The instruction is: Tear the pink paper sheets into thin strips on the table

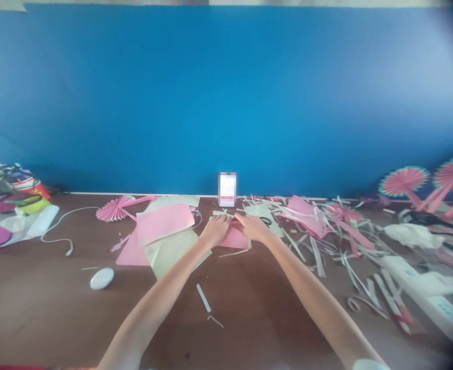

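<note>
A small sheet of pink paper [237, 240] lies on the brown table in front of me, under both hands. Fingers bent together, my left hand [216, 229] grips its far left part. My right hand [252, 228] is closed at the far right edge, its fingertips pinching the paper close to the left ones. Just beyond the hands, a phone with a lit, blurred screen [227, 189] stands upright against the blue wall. The dark handles of what look like scissors [265, 221] show beside my right hand. Fine finger detail is soft.
Larger pink sheets [165, 224] and pale sheets [174, 252] lie left, near a pleated pink paper fan [115, 209] and a white mouse [102, 278]. Paper strips [317, 257] litter the right side, with a white power strip [419, 288] and more pink fans [404, 182].
</note>
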The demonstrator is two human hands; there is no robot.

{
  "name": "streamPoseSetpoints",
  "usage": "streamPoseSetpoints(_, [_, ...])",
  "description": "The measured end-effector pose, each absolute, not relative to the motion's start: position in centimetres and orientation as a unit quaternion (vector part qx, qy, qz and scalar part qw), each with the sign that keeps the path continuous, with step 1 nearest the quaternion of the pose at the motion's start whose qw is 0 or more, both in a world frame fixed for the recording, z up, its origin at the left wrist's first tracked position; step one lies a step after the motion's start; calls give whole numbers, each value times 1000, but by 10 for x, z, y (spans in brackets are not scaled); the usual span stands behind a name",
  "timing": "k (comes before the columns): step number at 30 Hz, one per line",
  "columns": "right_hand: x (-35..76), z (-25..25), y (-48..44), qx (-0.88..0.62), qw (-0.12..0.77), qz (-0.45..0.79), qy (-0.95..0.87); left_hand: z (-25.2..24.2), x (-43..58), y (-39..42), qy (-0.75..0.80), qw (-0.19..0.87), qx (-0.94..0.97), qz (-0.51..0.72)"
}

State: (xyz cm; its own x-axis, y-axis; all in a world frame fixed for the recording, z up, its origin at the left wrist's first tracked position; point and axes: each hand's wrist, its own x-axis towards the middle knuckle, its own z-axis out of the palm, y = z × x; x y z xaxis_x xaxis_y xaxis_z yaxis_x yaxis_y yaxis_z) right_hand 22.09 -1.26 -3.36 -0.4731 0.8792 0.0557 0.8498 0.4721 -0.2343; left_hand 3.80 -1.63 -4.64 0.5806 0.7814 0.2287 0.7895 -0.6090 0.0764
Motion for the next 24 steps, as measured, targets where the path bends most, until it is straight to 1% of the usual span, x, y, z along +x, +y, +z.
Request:
streamPoseSetpoints(4, [220,-55,-7,-509,202,147,-824,-54,32,-11,-460,18,-876,-146])
streamPoseSetpoints(8, [225,-70,-1,-469,360,255,-765,-57,26,-6,-479,6,-864,-156])
streamPoseSetpoints(10, [227,-73,1,-449,395,291,-746,-58,26,-6,-483,-4,-862,-152])
streamPoseSetpoints(14, [227,-72,-1,-431,397,288,-757,-58,26,-7,-495,-22,-856,-145])
streamPoseSetpoints(20, [224,-72,-12,-446,374,174,-794,-55,19,-7,-505,-23,-847,-164])
streamPoseSetpoints(24, [225,-73,-13,-437,385,165,-796,-55,11,-4,-499,-32,-850,-165])
